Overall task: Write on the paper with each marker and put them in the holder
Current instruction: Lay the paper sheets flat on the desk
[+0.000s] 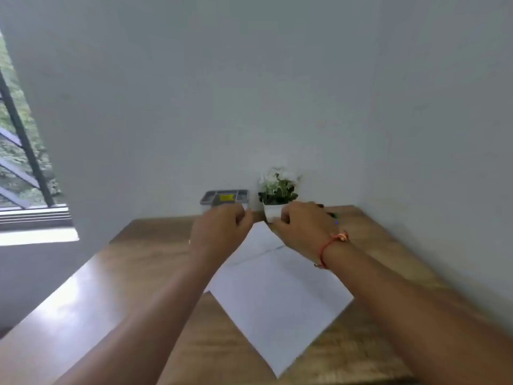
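A white sheet of paper (277, 295) lies at an angle on the wooden table (138, 273). The grey holder (224, 196) with a yellow patch stands at the back against the wall. My left hand (222, 230) hovers just in front of the holder with loosely curled fingers and nothing visible in it. My right hand (304, 229) is over the paper's far corner, fingers curled, close to a white plant pot. Small green and purple marker ends (335, 218) and a dark tip peek out behind that hand. Motion blur hides whether it grips anything.
A small plant with white flowers in a white pot (277, 194) stands right of the holder, at the wall. A wall runs close along the table's right side. A window (19, 162) is at the far left. An orange string bracelet is on my right wrist.
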A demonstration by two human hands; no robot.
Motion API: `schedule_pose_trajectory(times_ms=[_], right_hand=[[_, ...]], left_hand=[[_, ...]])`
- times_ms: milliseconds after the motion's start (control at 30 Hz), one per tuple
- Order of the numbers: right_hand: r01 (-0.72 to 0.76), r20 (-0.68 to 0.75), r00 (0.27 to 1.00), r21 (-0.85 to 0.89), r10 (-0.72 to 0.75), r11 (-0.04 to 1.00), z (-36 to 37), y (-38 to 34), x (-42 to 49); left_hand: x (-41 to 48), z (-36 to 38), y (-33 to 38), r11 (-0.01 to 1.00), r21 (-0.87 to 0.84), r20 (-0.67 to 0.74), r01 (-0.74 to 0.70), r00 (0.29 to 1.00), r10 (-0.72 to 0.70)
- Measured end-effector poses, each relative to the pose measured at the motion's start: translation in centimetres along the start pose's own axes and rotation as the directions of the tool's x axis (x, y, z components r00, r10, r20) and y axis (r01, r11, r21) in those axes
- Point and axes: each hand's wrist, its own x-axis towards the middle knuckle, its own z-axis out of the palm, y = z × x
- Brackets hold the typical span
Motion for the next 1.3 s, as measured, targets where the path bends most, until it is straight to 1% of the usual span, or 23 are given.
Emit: schedule_pose_trajectory(times_ms=[67, 133, 167, 233, 333, 400, 467, 567, 633, 700, 800, 900, 967, 1000, 1100, 1167, 1300], right_hand=[[0.018, 0.155, 0.988, -0.047, -0.011, 0.999, 0.7, 0.6, -2.7], [0.002, 0.282, 0.959, -0.028, 0.006, 1.0, 1.9, 1.5, -5.3], [-0.007, 0.318, 0.948, -0.024, 0.014, 1.0, 2.3, 1.8, -6.2], [-0.01, 0.346, 0.938, -0.045, 0.025, 0.999, 2.6, 2.0, -7.7], [-0.008, 0.329, 0.944, -0.078, 0.033, 0.997, 2.5, 1.9, -8.5], [0.002, 0.332, 0.943, -0.084, 0.026, 0.996, 2.5, 2.0, -8.0], [0.042, 0.352, 0.936, -0.101, -0.004, 0.994, 2.3, 2.1, -6.9], [0.089, 0.395, 0.918, -0.113, -0.038, 0.99, 2.1, 2.3, -4.2], [0.098, 0.415, 0.909, -0.134, -0.034, 0.986, 2.3, 2.6, -2.1], [0.056, 0.394, 0.919, -0.121, -0.004, 0.991, 2.8, 3.0, 0.0], [-0.059, 0.271, 0.959, -0.078, 0.078, 0.995, 3.4, 4.8, 3.2], [-0.162, 0.143, 0.972, -0.155, 0.184, 0.974, 4.2, 8.1, 6.1], [-0.203, 0.099, 0.969, -0.2, 0.226, 0.959, 5.1, 10.4, 7.3], [-0.21, 0.089, 0.969, -0.212, 0.233, 0.954, 5.4, 11.4, 7.6], [-0.206, 0.068, 0.972, -0.216, 0.225, 0.954, 5.9, 13.3, 8.0], [-0.199, 0.064, 0.974, -0.209, 0.217, 0.957, 6.0, 13.9, 7.9], [-0.157, 0.104, 0.976, -0.26, 0.189, 0.953, 6.0, 14.5, 7.4]], left_hand=[[-2.6, -0.6, 0.3, 1.0, 0.024, 0.09, 0.009, 0.996, -0.011], [-5.1, -0.5, -0.1, 1.0, 0.007, 0.175, -0.014, 0.985, 0.013], [-5.8, -0.4, -0.7, 1.0, 0.006, 0.213, -0.021, 0.977, 0.019], [-6.9, -0.1, -2.0, 1.0, 0.021, 0.294, 0.007, 0.956, -0.013], [-7.7, 0.1, -3.8, 0.993, -0.018, 0.364, 0.114, 0.926, -0.099], [-7.5, 0.2, -4.8, 0.986, -0.024, 0.375, 0.162, 0.916, -0.142], [-6.6, 0.4, -5.8, 0.98, 0.018, 0.381, 0.2, 0.905, -0.192], [-4.4, 1.1, -7.4, 0.971, 0.08, 0.39, 0.226, 0.889, -0.239], [-2.7, 1.9, -8.3, 0.969, 0.104, 0.408, 0.226, 0.878, -0.249], [-1.1, 2.8, -9.2, 0.971, 0.104, 0.42, 0.217, 0.875, -0.24], [0.9, 4.2, -10.4, 0.973, 0.092, 0.463, 0.211, 0.856, -0.23], [1.8, 5.5, -11.0, 0.981, 0.012, 0.502, 0.192, 0.848, -0.172], [2.3, 6.1, -11.2, 0.989, 0.009, 0.516, 0.15, 0.846, -0.133], [2.5, 6.4, -11.2, 0.992, 0.02, 0.519, 0.128, 0.846, -0.119], [2.9, 6.9, -11.3, 0.996, -0.022, 0.48, 0.082, 0.875, -0.062], [2.7, 7.0, -11.5, 0.996, -0.045, 0.474, 0.083, 0.879, -0.052], [2.4, 7.2, -12.1, 0.989, -0.058, 0.508, 0.136, 0.857, -0.088]])
